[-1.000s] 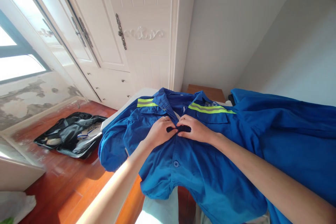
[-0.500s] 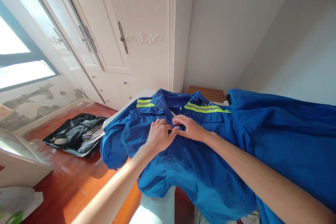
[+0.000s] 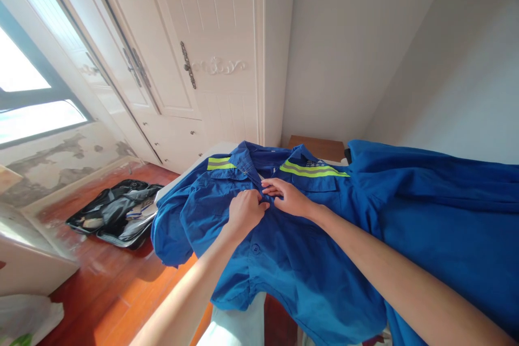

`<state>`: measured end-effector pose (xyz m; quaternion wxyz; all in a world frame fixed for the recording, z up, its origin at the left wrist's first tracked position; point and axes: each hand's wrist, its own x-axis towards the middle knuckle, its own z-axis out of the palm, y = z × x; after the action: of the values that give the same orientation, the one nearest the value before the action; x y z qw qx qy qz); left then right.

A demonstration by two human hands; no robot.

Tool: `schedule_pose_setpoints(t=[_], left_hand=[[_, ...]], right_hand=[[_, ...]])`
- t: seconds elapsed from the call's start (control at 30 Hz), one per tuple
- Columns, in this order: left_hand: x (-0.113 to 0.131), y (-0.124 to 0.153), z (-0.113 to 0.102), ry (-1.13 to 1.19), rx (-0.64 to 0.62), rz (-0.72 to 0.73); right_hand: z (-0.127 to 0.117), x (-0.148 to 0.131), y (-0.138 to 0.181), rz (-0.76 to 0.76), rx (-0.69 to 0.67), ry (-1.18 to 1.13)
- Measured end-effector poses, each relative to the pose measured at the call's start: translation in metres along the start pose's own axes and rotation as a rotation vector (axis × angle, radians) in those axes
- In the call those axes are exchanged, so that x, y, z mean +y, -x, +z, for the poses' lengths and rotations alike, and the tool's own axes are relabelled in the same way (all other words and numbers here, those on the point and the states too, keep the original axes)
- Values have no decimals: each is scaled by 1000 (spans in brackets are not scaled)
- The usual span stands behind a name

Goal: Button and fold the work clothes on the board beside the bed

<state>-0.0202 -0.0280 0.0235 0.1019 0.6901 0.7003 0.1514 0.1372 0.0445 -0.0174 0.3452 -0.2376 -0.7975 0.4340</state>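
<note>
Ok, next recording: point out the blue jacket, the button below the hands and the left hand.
Blue jacket (image 3: 286, 240): head view, on the front fabric.
Button (image 3: 255, 249): head view, on its face.
Left hand (image 3: 246, 212): head view, on the back of the hand.

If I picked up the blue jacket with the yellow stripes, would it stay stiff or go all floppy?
Probably floppy: the blue jacket is creased and sagging in soft folds. It seems unlikely to roll, since it lies spread out. The round button looks small, so it probably won't stiffen the front much.
</note>
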Motion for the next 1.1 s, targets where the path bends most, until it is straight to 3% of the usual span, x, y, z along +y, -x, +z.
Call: schedule_pose_setpoints(t=[0.33,0.57,0.73,0.97,1.1], left_hand=[[9,-1,2,4,-74,-84],[-5,-11,15,290,-2,-171],[-9,-15,20,465,10,-222],[-9,-11,24,636,117,-243],[-13,-10,30,689,189,-223]], right_hand=[[-1,-2,-1,-69,-10,73],[-9,-14,1,-205,-71,286],[-10,-16,3,-193,-63,374],[-11,-22,3,-214,10,540],[-11,-27,1,-263,-35,666]])
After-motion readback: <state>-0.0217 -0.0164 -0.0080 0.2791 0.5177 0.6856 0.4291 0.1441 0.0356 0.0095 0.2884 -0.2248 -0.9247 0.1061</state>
